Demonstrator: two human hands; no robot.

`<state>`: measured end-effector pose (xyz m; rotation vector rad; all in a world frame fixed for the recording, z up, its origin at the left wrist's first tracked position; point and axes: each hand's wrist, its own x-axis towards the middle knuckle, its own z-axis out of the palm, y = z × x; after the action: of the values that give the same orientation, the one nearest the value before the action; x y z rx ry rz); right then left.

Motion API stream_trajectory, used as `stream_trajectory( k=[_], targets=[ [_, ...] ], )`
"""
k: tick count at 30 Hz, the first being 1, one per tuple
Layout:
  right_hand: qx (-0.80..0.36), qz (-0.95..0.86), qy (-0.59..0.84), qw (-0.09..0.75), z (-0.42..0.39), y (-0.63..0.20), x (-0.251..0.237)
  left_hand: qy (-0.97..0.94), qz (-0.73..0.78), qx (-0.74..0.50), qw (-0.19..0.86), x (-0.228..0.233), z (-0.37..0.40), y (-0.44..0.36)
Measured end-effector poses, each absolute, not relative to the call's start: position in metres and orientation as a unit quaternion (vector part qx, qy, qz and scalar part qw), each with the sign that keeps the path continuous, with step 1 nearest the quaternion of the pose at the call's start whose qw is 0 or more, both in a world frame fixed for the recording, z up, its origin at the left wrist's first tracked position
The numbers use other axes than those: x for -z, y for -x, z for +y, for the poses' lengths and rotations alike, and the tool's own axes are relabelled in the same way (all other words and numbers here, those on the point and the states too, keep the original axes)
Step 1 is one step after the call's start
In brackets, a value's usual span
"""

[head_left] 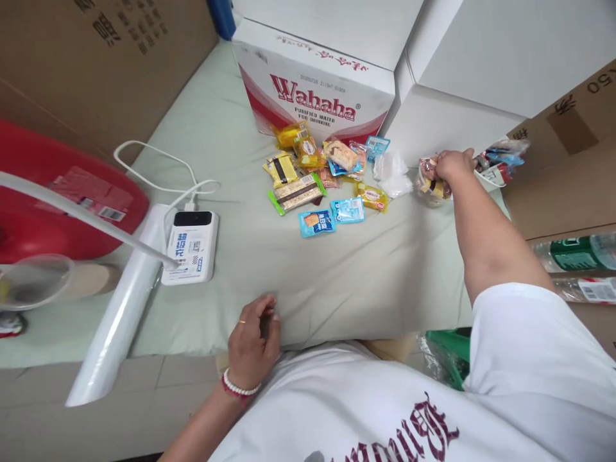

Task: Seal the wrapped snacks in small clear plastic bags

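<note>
My right hand (455,165) reaches to the far right of the table, its fingers closed at a clear plastic pack of small snacks (430,186); the fingertips are partly hidden. At the table's front edge rests my left hand (255,340), loosely curled, thumb apart from the fingers, holding nothing. Between the hands and the box lie wrapped snacks: a green-ended cracker pack (299,194), blue sachets (317,222), a yellow packet (372,196), a yellow-and-black packet (282,168) and a clear-wrapped bun (341,155). Crumpled clear plastic (392,176) is beside them.
A Wahaha water carton (317,96) and white boxes (471,64) stand at the back. To the left are a power bank (190,247) with a white cable (144,144), a shiny white roll (115,314), a clear cup (36,282) and a red container (62,192). Bottles (577,253) lie right.
</note>
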<state>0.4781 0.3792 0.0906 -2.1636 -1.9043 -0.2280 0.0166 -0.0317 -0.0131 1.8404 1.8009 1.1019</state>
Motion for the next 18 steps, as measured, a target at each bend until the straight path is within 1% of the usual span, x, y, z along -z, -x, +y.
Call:
stream_trajectory(
  k=[1,3,6,8,10,12,15,17,18],
  targets=[
    [0.091,-0.637,0.76,0.092,0.375,-0.474,-0.093,-0.651,0.63,-0.391,0.163,0.013,-0.031,-0.018],
    [0.107,-0.608,0.782,0.084,0.365,-0.466,-0.104,-0.653,0.626,-0.397,0.156,0.013,-0.031,-0.017],
    [0.151,-0.635,0.744,0.142,0.348,-0.452,-0.119,-0.65,0.625,-0.401,0.162,0.013,-0.032,-0.015],
    [0.15,-0.681,0.696,0.167,0.338,-0.438,-0.121,-0.654,0.618,-0.404,0.164,0.013,-0.033,-0.014],
    [0.114,-0.741,0.643,0.154,0.331,-0.421,-0.113,-0.661,0.608,-0.41,0.159,0.012,-0.032,-0.015],
    [0.065,-0.796,0.589,0.123,0.328,-0.403,-0.099,-0.668,0.601,-0.412,0.149,0.012,-0.031,-0.016],
    [0.016,-0.835,0.543,0.089,0.33,-0.381,-0.081,-0.671,0.598,-0.412,0.15,0.012,-0.031,-0.017],
    [0.003,-0.82,0.564,0.103,0.332,-0.375,-0.076,-0.658,0.603,-0.415,0.176,0.013,-0.034,-0.015],
    [-0.004,-0.806,0.579,0.122,0.332,-0.373,-0.076,-0.645,0.608,-0.42,0.195,0.013,-0.036,-0.013]
  ],
)
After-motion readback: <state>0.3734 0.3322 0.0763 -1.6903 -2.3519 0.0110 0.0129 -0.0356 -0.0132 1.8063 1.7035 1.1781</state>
